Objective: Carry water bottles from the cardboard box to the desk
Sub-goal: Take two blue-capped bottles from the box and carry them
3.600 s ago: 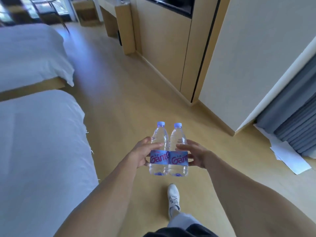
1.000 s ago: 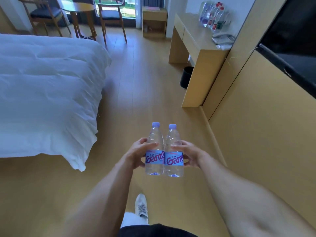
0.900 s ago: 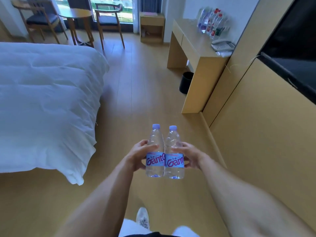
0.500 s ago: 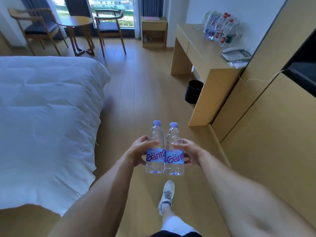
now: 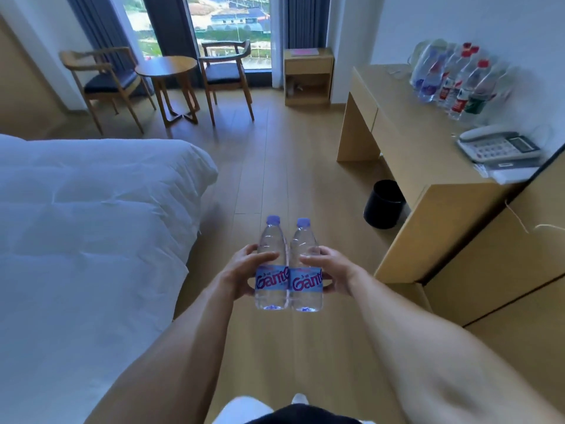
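Two water bottles are held upright and pressed side by side, touching, in front of the body above the wooden floor. The left bottle is gripped by the left hand, whose fingers are curled round its outer side while the thumb is laid across the front just above the label. The right bottle is gripped in the same way by the right hand, the thumb being laid across the front and the fingers wrapped behind, where their tips cannot be seen. Both purple caps are pointed away from the body. To the left of the fingers, a bed with white bedding is seen. To the right and a little beyond them, the near end of the desk is found, with a black bin standing on the floor just beside its side panel. On the desk top, a telephone is placed at the near end, and a row of bottles, blurred, is lined up against the wall farther along. Well beyond the fingers, a round table is set between two chairs before the window, and a small cabinet is stood at the wall.
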The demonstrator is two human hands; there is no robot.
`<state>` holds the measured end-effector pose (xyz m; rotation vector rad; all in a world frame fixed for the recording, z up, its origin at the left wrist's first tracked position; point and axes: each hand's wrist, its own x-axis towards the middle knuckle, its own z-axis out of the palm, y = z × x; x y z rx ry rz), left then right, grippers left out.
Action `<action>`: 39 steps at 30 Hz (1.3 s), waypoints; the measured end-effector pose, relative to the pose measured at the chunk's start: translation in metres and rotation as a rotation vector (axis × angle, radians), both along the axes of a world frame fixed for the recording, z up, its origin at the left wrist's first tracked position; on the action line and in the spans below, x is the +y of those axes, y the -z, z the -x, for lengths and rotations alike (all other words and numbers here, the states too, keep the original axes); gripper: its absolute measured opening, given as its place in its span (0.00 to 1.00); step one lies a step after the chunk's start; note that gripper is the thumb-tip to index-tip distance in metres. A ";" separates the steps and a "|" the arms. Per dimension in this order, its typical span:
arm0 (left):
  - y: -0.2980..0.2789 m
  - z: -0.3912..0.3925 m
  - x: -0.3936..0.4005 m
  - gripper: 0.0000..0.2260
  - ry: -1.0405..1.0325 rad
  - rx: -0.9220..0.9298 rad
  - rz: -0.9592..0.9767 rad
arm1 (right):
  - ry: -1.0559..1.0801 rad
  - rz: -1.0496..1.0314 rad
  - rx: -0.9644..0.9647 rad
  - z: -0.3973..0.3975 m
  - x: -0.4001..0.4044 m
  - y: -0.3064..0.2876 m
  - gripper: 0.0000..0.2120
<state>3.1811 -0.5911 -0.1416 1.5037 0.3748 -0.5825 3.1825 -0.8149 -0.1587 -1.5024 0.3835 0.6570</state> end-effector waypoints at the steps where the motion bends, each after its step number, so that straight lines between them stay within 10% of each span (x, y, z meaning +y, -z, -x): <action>1: -0.001 -0.017 -0.003 0.23 -0.001 0.001 0.003 | -0.005 0.001 -0.006 -0.016 -0.003 -0.002 0.15; 39: -0.033 -0.780 -0.354 0.15 0.664 -0.105 0.007 | 0.698 0.013 -0.115 -0.640 -0.306 -0.028 0.20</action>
